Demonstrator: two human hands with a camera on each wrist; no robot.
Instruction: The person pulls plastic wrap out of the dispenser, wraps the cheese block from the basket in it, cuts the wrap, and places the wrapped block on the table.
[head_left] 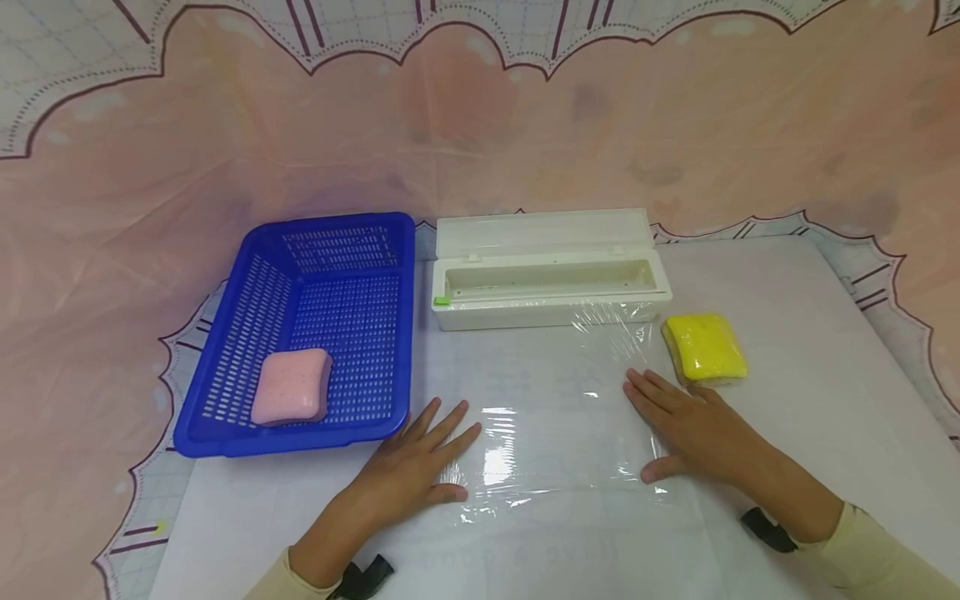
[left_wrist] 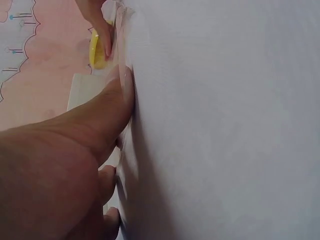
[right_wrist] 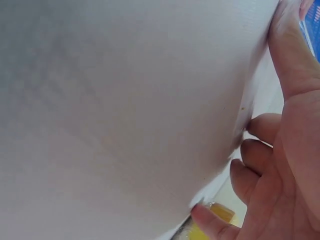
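Clear glossy film (head_left: 555,417) (edges crinkled), from crosswise oblong white box (head_left: 495,317) toward person, left hand (head_left: 412,458) splayed, right hand (head_left: 693,429) outstretched.

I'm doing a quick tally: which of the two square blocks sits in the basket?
The pink block, lying inside the blue basket; the yellow block lies outside it, on the white surface by the right hand.

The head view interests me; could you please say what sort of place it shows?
Probably a makeshift indoor wrapping station: a white box with its lid open, clear film spread over the white surface, and a blue basket holding a pink block.
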